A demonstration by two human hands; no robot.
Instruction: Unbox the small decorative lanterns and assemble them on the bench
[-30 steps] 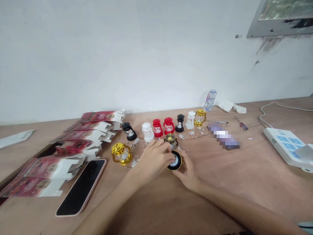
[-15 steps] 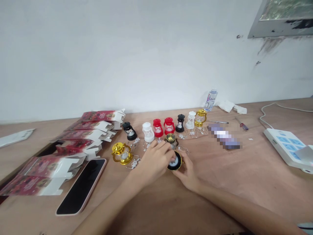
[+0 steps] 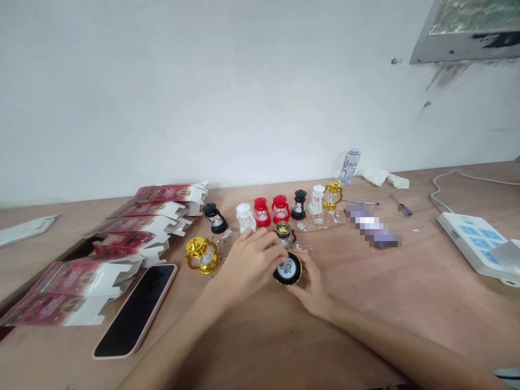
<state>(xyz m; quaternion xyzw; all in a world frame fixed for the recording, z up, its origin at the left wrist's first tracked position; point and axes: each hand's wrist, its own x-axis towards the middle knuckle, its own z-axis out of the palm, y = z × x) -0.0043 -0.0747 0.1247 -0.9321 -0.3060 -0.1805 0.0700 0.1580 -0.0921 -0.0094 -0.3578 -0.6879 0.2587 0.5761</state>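
A small black and gold toy lantern (image 3: 287,268) lies tipped toward me on the wooden table, its round underside facing the camera. My left hand (image 3: 248,264) curls over its left side, fingers pinched at the base. On its right side, my right hand (image 3: 311,287) cups it with fingers wrapped round it. Just behind stands another dark lantern (image 3: 284,234) with a gold top. A gold lantern (image 3: 201,254) stands left of my left hand.
A row of small lanterns runs behind: black (image 3: 214,218), white (image 3: 245,217), red (image 3: 262,212), red (image 3: 280,209), black (image 3: 299,204), white (image 3: 316,199), gold (image 3: 333,195). Flat red cartons (image 3: 138,225) and a phone (image 3: 136,309) lie left. A power strip (image 3: 475,238), screwdriver (image 3: 401,206) and bottle (image 3: 350,165) sit right.
Both hands have turned the lantern so more of its round underside faces me, and it has shifted slightly left. The left fingers have moved over its base. Nothing else moved.
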